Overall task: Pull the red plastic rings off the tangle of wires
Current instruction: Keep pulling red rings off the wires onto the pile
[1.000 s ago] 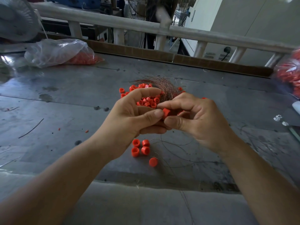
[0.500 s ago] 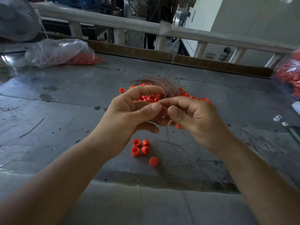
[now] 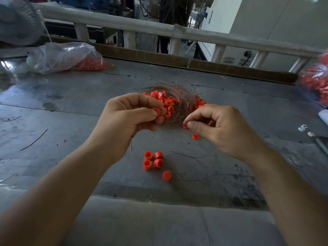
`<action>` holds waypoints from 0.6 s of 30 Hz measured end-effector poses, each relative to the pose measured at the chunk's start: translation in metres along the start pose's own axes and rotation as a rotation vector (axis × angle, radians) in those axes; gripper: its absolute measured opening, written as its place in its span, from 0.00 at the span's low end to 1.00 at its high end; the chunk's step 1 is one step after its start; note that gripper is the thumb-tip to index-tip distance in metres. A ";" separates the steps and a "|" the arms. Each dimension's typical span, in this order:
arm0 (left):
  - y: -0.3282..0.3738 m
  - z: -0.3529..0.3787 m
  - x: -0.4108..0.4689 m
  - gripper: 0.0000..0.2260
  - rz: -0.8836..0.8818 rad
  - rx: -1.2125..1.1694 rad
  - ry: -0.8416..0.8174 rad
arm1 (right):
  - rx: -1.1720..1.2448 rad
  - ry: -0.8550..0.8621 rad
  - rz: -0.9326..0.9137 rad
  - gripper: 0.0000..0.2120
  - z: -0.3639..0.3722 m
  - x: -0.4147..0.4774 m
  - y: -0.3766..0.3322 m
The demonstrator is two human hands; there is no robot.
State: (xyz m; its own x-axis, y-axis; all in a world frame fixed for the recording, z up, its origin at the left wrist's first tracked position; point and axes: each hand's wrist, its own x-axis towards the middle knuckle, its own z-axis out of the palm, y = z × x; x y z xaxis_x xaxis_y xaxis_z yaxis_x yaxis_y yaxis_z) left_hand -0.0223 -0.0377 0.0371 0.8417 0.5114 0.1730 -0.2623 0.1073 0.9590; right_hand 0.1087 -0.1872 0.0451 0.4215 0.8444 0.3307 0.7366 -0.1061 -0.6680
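A tangle of thin copper wires (image 3: 182, 102) lies mid-table with many red plastic rings (image 3: 166, 102) caught in it. My left hand (image 3: 127, 118) pinches one red ring (image 3: 156, 110) between thumb and forefinger at the tangle's near left side. My right hand (image 3: 221, 126) pinches a fine wire (image 3: 185, 121) at the tangle's right, its fingers curled. One loose ring (image 3: 195, 136) lies just under the right thumb. Several freed rings (image 3: 153, 160) sit in a cluster nearer to me, with another one (image 3: 166, 175) beside them.
Loose wire strands (image 3: 195, 158) trail over the grey table (image 3: 71, 103) near the freed rings. A clear plastic bag with red rings (image 3: 67, 57) lies far left, another bag (image 3: 317, 80) far right. A fan (image 3: 16, 20) stands at the back left, a railing (image 3: 159, 31) behind.
My hands have drawn apart: the left stays at the tangle pinching a ring, the right has moved rightward with a wire. One more loose ring now lies under the right hand.
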 end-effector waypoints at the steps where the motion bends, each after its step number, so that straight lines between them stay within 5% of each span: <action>1: -0.001 -0.001 0.000 0.13 -0.026 0.114 0.023 | -0.084 0.001 -0.001 0.07 0.001 0.000 0.001; 6: -0.014 -0.002 0.000 0.14 -0.091 0.744 -0.009 | -0.328 -0.138 0.024 0.03 0.007 0.000 0.010; 13: -0.022 -0.007 0.006 0.13 -0.175 0.873 0.007 | -0.390 -0.294 0.038 0.05 0.014 0.000 0.014; 18: -0.029 -0.015 0.016 0.11 0.010 1.044 0.211 | -0.369 -0.371 0.036 0.08 0.015 -0.001 0.012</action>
State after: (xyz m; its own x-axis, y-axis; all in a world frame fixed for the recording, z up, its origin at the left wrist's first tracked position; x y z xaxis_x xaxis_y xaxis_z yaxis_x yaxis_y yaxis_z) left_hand -0.0089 -0.0197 0.0084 0.7165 0.6566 0.2357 0.3499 -0.6305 0.6929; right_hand 0.1091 -0.1818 0.0271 0.2837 0.9589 0.0083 0.8906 -0.2603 -0.3730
